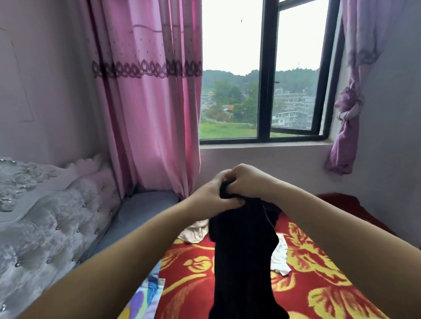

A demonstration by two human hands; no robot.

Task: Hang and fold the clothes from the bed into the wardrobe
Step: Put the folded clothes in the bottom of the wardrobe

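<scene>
Both my hands meet at the middle of the frame, bunched on the top edge of a black garment [242, 256]. My left hand [211, 196] curls round the fabric from the left, thumb pressed along its lower edge; my right hand [247, 181] closes over the top from the right, fingers tucked into the cloth. The two hands touch each other above the gathered fabric. From that grip the black garment hangs straight down the lower centre of the frame, long and narrow, its bottom end running out of the picture.

Beneath it lies the bed [322, 271], covered with a red blanket patterned in yellow flowers. A cream garment [194, 230] lies crumpled just left of the hanging cloth, and a white garment [280, 256] lies just right of it. A colourful sheet [141, 301] shows at the lower left beside the blanket. A tufted grey headboard [35, 219] fills the left edge. Pink curtains [149, 101] hang in the upper middle, beside a window [263, 65] with a dark frame
</scene>
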